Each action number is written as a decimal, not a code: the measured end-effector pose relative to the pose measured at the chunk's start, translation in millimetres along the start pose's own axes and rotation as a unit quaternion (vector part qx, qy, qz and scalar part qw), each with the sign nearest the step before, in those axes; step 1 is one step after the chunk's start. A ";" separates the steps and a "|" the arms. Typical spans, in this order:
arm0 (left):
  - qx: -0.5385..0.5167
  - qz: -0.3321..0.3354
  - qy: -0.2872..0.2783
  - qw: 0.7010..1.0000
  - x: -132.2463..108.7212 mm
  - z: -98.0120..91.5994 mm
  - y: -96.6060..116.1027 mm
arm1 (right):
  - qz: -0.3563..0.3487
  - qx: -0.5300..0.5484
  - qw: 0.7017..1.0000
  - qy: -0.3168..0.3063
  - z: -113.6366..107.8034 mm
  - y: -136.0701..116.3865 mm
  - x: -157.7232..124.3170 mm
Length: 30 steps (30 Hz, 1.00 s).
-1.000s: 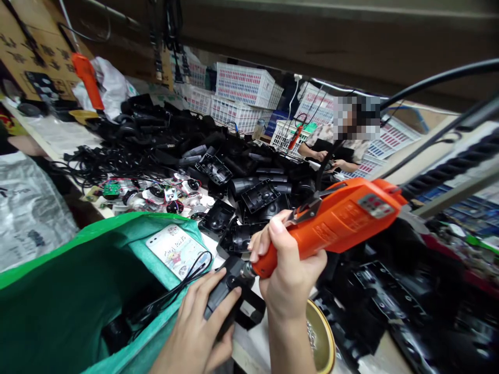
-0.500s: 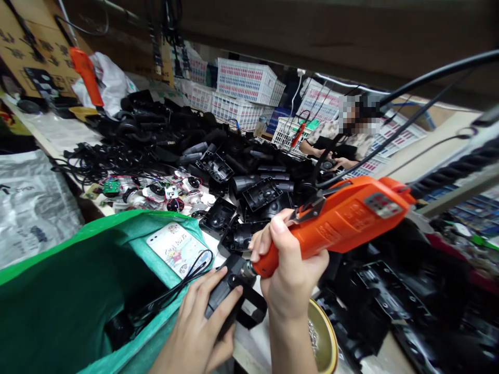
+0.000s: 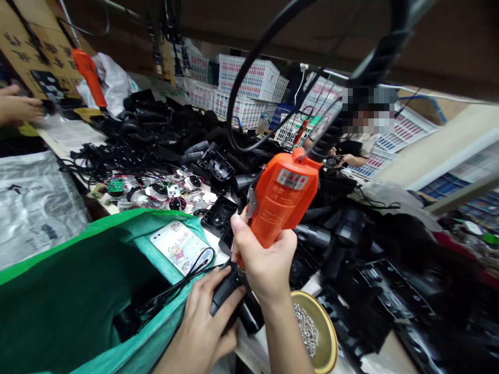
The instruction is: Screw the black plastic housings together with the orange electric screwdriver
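My right hand (image 3: 267, 254) is wrapped round an orange electric screwdriver (image 3: 283, 195), tilted with its tip pointing down. The tip is hidden behind my hand, close to a black plastic housing (image 3: 225, 292). My left hand (image 3: 208, 311) grips that housing from the near side, fingers over its top and thumb below. To the right of my right forearm stands a yellowish bowl (image 3: 331, 332) with many small screws (image 3: 306, 327) in it.
A green bag (image 3: 97, 228) opens at the left, a phone-shaped white thing (image 3: 181, 246) on its edge. Black housings (image 3: 214, 165), wired parts (image 3: 171, 192) and cables cover the table. White crates (image 3: 247, 78) stand behind. Another person's hand (image 3: 19, 104) shows far left; a co-worker (image 3: 353, 156) sits across.
The screwdriver has swung from leaning right to a steeper angle, its rear end moving left; its cable now loops above. More of the screw bowl shows. Another person's hand has appeared far left.
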<state>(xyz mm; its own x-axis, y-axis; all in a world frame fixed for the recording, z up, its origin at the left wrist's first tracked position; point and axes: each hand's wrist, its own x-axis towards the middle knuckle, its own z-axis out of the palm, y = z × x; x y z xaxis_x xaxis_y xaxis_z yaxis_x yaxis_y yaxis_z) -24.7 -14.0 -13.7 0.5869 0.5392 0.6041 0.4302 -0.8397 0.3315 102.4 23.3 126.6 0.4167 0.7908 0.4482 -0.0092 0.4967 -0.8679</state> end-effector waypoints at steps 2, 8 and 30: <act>-0.005 -0.005 0.013 1.000 -0.2 1.2 -1.5 | -0.003 -0.003 1.000 -0.002 1.0 -0.3 -1.0; -0.003 -0.013 -0.002 1.000 2.2 -7.0 -3.3 | -0.007 0.025 1.000 0.006 -4.0 -1.9 -7.6; -0.001 0.151 -0.253 0.956 66.9 51.2 124.2 | -0.086 -0.133 0.938 0.310 -168.4 -81.2 -112.4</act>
<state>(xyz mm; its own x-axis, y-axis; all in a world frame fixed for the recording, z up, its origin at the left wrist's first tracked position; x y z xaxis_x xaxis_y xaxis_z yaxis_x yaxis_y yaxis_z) 103.1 -78.9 30.7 0.9406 0.2349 0.2451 0.1880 -0.9616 0.2000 209.4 -166.2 110.5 0.8395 0.3067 0.4484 0.3001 0.4262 -0.8534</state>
